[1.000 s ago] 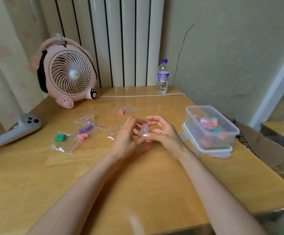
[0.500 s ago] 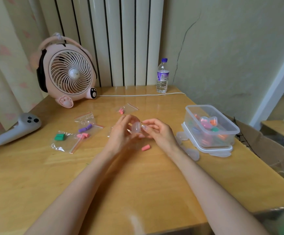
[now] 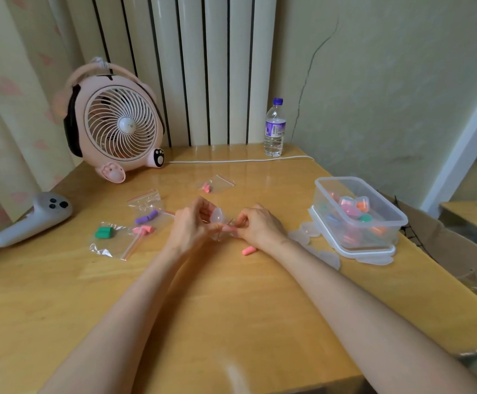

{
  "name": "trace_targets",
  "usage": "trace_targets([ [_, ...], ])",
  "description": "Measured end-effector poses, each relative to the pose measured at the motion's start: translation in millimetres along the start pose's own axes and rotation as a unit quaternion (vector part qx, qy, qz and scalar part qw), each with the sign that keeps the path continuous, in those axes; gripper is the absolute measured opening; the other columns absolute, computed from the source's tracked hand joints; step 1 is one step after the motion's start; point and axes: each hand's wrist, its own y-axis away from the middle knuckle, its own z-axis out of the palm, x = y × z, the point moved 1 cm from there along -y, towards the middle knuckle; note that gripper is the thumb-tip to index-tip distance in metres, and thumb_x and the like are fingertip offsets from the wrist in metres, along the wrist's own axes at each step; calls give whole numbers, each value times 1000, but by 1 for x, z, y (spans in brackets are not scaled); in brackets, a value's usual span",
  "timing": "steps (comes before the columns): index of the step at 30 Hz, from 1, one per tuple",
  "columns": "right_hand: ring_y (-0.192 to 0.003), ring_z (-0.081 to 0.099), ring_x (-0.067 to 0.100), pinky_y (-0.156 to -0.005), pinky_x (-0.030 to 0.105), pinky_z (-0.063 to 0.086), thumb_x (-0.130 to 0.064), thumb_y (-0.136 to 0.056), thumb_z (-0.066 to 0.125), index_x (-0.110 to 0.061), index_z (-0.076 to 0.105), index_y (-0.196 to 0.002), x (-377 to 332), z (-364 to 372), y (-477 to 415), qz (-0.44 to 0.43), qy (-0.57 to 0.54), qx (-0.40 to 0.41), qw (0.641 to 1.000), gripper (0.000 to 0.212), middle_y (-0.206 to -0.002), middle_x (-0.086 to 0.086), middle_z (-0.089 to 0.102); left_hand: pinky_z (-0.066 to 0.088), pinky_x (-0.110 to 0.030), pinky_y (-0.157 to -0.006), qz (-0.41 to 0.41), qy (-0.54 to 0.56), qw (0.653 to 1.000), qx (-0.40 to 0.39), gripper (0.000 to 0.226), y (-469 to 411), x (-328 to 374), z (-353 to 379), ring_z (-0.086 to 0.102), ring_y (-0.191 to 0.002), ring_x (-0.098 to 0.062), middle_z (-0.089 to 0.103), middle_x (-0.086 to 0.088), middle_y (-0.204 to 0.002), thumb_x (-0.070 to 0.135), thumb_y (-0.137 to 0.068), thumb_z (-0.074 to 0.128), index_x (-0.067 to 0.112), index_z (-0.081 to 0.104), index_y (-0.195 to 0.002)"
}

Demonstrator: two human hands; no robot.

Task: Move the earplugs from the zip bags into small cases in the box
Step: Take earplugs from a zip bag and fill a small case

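Head camera, looking down at a light wooden table with both forearms reaching in from the bottom edge. The left hand holds a small clear plastic case, its fingers curled round it from the left. The right hand has its fingers curled too, the tips pinched together against the lower edge of the case. Whether an earplug sits between those fingertips is too small to tell. Something translucent lies under the two hands, but they mostly cover it. A loose pink foam earplug lies on the table just below the right wrist.

To the left are several clear zip bags with red seals, partly overlapping. A green earplug, a purple earplug and a pink earplug show there, though which bag holds which is hard to read. A further zip bag with pink earplugs lies apart, toward the back.

At the right stands a clear rectangular plastic box, resting on its white lid. It holds cases with pink, orange and green earplugs, their number blurred through the wall. Empty clear cases lie beside the lid.

At the back are a pink desk fan, a water bottle and a white cable. A grey controller lies at the left edge.
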Motion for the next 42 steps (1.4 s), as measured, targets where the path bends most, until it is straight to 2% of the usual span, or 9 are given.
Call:
trace_targets([
  [4,-59,65,14,-56,24,53,-23,-79,74,-19,61,-73,5,-4,0,16,-96,1,995,16,-87,-4,59,45,-18,-63,1,25,1000,12,47,1,2,-1,58,-73,-11,62,6,-82,24,-57,87,11,55,-90],
  [9,-78,69,9,-79,25,51,-18,-71,80,-15,66,-75,22,-25,21,-31,-153,-113,981,15,-71,-5,71,42,-18,-63,25,39,999,4,50,3,6,2,53,-70,-12,58,8,-89,23,-64,82,16,56,-106],
  [13,-61,59,-7,-61,11,43,-10,-71,79,-11,66,-78,27,-21,31,-61,-130,-120,982,15,-69,-11,68,46,-21,-56,-7,71,997,-11,38,5,11,4,55,-57,-7,63,4,-78,14,-65,83,12,56,-92],
  [18,-57,49,-3,-59,16,42,-18,-74,77,-19,62,-74,30,-11,35,-82,-130,-47,987,14,-66,-12,62,53,-36,-56,-13,112,993,-47,44,8,12,9,57,-66,-20,61,-3,-86,4,-68,80,11,51,-99],
  [21,-55,46,-1,-56,13,39,-18,-75,76,-15,63,-76,32,-13,34,-69,-200,20,977,13,-65,-9,59,52,-34,-63,6,88,994,-62,41,7,11,12,54,-70,-17,59,-2,-93,4,-69,79,16,55,-99],
  [26,-59,60,18,-62,35,54,-12,-77,75,-6,64,-79,31,-16,35,-59,-257,49,963,13,-67,15,64,50,-23,-70,59,40,996,-58,39,8,13,14,56,-79,-10,54,7,-98,14,-64,84,23,55,-89],
  [35,-62,63,15,-59,21,52,-9,-76,76,-8,65,-82,31,-19,34,-50,-297,80,950,12,-73,14,67,41,-8,-65,77,10,991,-106,39,9,14,19,56,-75,2,64,6,-89,21,-65,83,14,60,-95],
  [38,-67,65,18,-61,25,54,-6,-76,76,-10,63,-81,32,-20,32,-54,-311,96,944,15,-78,17,69,42,-12,-67,74,47,988,-124,41,11,15,20,56,-79,-5,62,1,-91,16,-67,82,12,54,-96],
  [42,-61,57,6,-61,22,50,-8,-74,77,-16,63,-77,30,-21,34,-67,-300,102,946,17,-73,1,67,44,-19,-69,65,79,985,-141,42,11,14,23,56,-76,-12,62,1,-89,19,-68,81,22,46,-93],
])
